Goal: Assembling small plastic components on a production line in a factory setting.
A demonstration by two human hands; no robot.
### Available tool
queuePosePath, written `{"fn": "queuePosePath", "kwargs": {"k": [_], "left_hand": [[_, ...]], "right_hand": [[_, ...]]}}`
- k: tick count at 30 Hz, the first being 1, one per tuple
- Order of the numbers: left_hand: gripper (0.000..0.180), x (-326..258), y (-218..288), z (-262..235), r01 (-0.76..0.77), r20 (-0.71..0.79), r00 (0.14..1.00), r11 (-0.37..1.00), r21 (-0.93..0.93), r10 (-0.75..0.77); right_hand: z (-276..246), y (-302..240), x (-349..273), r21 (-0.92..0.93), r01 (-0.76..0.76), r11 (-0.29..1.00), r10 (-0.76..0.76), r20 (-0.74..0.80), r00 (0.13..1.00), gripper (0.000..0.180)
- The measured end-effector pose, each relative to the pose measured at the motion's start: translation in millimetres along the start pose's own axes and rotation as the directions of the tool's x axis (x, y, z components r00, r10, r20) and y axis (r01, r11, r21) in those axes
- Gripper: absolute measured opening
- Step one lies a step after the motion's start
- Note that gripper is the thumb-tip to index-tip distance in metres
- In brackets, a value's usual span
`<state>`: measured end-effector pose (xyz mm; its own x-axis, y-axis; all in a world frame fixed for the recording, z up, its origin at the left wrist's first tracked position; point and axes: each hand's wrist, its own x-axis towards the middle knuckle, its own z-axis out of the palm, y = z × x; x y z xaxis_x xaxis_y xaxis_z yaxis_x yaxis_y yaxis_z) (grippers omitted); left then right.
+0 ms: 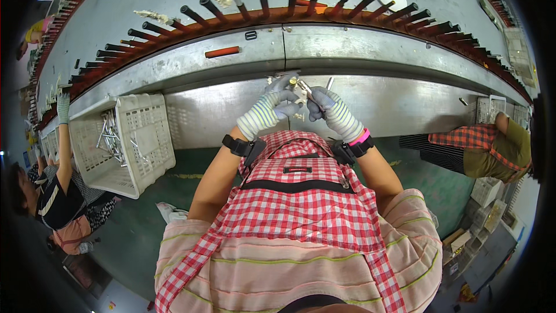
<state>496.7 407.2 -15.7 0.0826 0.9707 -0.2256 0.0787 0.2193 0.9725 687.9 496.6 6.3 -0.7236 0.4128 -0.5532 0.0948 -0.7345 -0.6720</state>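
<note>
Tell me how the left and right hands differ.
The left hand grips a piece with a yellowish end; the right hand grips a metallic piece. The right hand has a pink wristband beside its black strap; the left hand only a black strap. Both wear striped, grey-fingered gloves.

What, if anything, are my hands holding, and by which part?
Your right hand holds a small metal piece by its near end. Your left hand grips a yellow-ended piece; the held part is hidden.

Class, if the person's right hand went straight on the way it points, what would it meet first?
Probably the left hand, just ahead toward the picture's left, with a small metal piece between them; depth there is unclear.
</note>
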Motion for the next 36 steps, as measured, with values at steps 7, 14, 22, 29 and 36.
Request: {"fn": "queuePosePath", "kwargs": {"k": [7,14,22,29,36], "left_hand": [[0.023,-2,27,8,0.176,-0.026,0.983,0.976,-0.125,-0.181],[0.021,-14,79,-1,0.264,-0.084,0.944,0.884,-0.386,-0.319],[0.031,-18,89,1,0.428,-0.036,0.877,0.814,-0.393,-0.478],[0.030,-16,98,0,0.350,-0.122,0.910,0.891,-0.290,-0.397],[0.031,-15,115,-4,0.327,-0.174,0.879,0.826,-0.459,-0.444]], "right_hand": [[6,-13,1,-0.165,0.011,0.986,-0.029,-0.108,0.994,0.035],[-18,-17,12,-0.039,0.071,0.997,-0.081,-0.485,0.870,0.033],[40,-57,-19,-0.210,0.257,0.943,-0.307,-0.261,0.915,0.040],[48,-64,-14,-0.128,0.123,0.984,-0.152,-0.256,0.955,0.019],[55,-67,-15,-0.240,0.253,0.937,-0.324,-0.331,0.886,0.021]]}}
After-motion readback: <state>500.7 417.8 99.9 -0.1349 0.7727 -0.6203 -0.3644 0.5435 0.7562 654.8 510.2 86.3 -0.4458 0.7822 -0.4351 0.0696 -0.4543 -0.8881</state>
